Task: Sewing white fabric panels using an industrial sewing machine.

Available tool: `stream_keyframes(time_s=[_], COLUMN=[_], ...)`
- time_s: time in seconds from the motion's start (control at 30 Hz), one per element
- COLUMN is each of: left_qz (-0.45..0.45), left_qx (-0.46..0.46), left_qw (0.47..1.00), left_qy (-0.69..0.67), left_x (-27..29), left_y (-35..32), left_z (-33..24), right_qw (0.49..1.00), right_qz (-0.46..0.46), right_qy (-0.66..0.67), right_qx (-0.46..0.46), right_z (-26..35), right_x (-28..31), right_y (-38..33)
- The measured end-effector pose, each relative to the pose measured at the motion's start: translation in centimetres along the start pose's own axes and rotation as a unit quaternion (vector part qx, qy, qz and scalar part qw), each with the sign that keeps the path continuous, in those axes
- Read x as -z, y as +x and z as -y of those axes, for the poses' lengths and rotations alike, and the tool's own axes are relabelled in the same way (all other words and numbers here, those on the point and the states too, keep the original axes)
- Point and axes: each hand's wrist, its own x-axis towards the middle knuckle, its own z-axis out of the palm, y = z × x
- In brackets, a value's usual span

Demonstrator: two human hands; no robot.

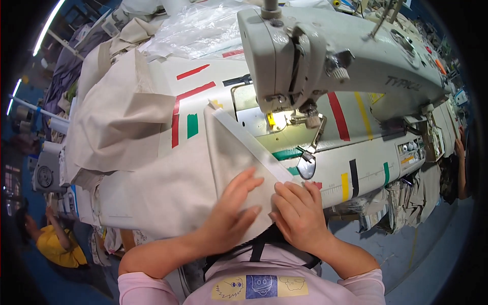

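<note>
A large piece of beige fabric point(152, 198) lies over the front of the sewing table, folded to a point near the machine. Along its slanting edge runs a narrow white strip point(251, 145). My left hand point(231, 211) is over the fabric, fingers spread and slightly blurred, with nothing held in it. At the lower end of the strip my right hand point(300, 208) has its fingers close together and bent on the fabric's edge. The needle area of the white sewing machine point(284, 56) is lit, beyond the strip; the fabric lies to its left, apart from the needle.
More beige fabric point(122, 112) is heaped at the left, with clear plastic sheeting point(198, 25) behind. Coloured tape strips point(338, 117) mark the white table. A small tray of bobbins point(409, 150) sits at the right. A person in yellow point(61, 246) is at the far left.
</note>
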Motion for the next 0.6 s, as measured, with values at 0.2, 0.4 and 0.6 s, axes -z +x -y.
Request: stream_keyframes(time_s=[0.2,0.4,0.6], left_qz=[-0.058,-0.131,-0.101], left_qx=[-0.068,0.11,-0.049], left_qw=[0.849,0.811,0.948], left_qy=[0.52,0.56,0.299], left_x=[4.8,5.8,7.1], left_y=[0.8,0.8,7.4], left_z=[4.2,1.3,3.2], right_qw=[0.998,0.986,0.833], right_qz=[-0.059,-0.075,0.011], right_qy=[0.006,0.144,0.429], right_qx=[-0.033,-0.045,-0.349], right_z=[-0.6,2.2,4.0], right_x=[0.7,-0.8,-9.1], right_y=[-2.7,-6.6,-6.6])
